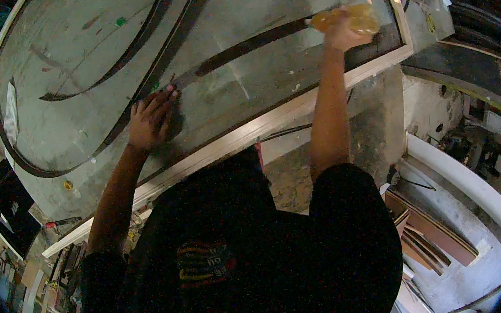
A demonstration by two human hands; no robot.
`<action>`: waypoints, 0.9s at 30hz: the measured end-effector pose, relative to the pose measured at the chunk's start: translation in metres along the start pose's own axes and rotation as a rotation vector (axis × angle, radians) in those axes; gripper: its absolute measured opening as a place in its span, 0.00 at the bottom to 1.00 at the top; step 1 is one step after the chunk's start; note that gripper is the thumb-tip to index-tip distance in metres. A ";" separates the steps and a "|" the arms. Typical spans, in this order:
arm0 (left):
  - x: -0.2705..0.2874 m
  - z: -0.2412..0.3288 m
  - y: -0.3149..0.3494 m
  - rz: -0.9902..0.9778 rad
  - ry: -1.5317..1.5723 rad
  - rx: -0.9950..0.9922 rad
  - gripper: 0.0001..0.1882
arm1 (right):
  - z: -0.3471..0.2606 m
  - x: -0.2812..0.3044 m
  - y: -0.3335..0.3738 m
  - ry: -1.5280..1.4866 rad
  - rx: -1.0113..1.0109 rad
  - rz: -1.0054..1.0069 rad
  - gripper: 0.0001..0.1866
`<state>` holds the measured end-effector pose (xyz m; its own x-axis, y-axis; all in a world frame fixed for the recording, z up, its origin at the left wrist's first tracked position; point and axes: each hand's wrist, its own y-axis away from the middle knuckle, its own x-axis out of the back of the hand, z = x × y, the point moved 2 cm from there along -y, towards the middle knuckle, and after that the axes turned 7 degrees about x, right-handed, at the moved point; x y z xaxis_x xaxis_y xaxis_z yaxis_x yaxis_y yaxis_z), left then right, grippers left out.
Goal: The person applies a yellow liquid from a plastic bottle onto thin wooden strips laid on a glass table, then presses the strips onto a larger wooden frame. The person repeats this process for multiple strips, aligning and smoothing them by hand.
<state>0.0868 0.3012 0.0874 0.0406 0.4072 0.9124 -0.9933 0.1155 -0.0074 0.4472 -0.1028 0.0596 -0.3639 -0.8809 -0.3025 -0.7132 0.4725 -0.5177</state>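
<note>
My right hand is wrapped round a yellow translucent squeeze bottle. The bottle lies on its side in the grip, its narrow tip pointing left over the right end of a dark strip. That strip runs in a gentle curve toward my left hand. Palm down, the left hand rests on the worktable with its fingers stretched out. Its fingertips are beside the strip's left end, close to a longer curved dark strip. Whether they press on either strip is hard to tell.
A third dark strip curves across the table's far left. Pale wooden edging borders the table. A red-handled tool lies at the near left corner. Brown boards stand on the lower right, beside a long white curved panel.
</note>
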 end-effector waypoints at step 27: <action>-0.026 0.002 0.010 0.018 -0.233 0.287 0.40 | -0.076 0.101 -0.064 -0.970 -1.765 0.296 0.24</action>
<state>0.0754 0.2897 0.0648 0.0294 0.1854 0.9822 -0.9849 -0.1625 0.0602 0.4106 -0.2246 0.1233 -0.6069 -0.2133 -0.7656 -0.6096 -0.4931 0.6207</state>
